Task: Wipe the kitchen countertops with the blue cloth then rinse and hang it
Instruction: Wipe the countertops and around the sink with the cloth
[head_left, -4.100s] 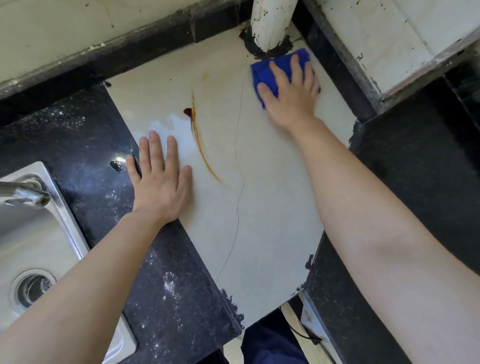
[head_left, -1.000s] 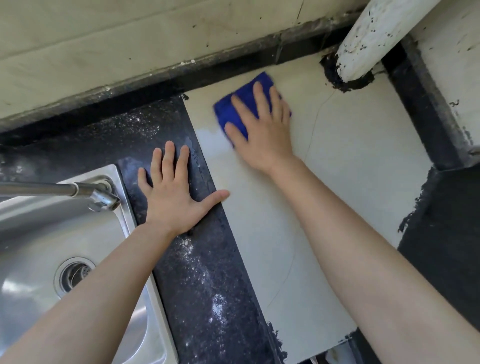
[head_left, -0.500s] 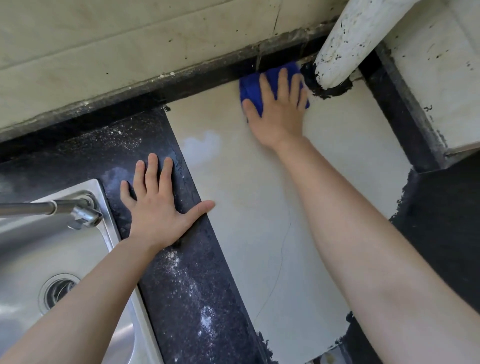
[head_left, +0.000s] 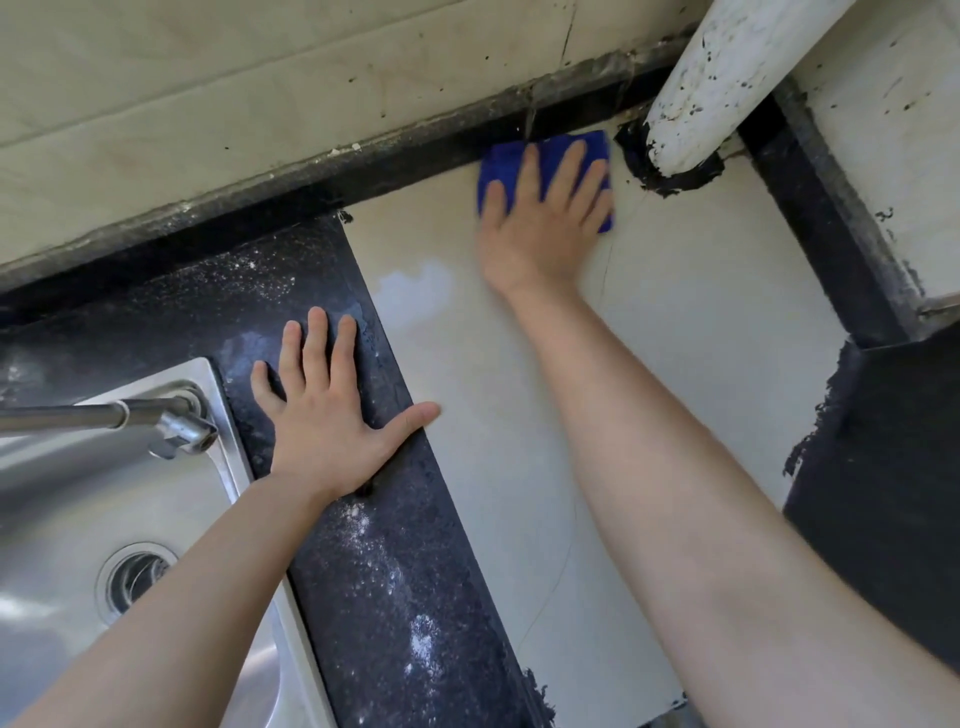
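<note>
Blue cloth (head_left: 546, 150) lies flat on pale tabletop (head_left: 675, 364), just left of white pipe (head_left: 711, 78), against the dark back edge. Right hand (head_left: 540, 228) presses it, fingers straight and spread, hiding most of it. Left hand (head_left: 324, 415), well left of pipe, lies flat, fingers apart, holding nothing. Bare pale surface nearer than pipe. Sink (head_left: 215, 384) is cut off at far left.

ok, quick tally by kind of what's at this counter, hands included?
hands: 2 (left hand, right hand)
blue cloth: 1
sink: 1
tap: 1
white pipe: 1
Total: 6
</note>
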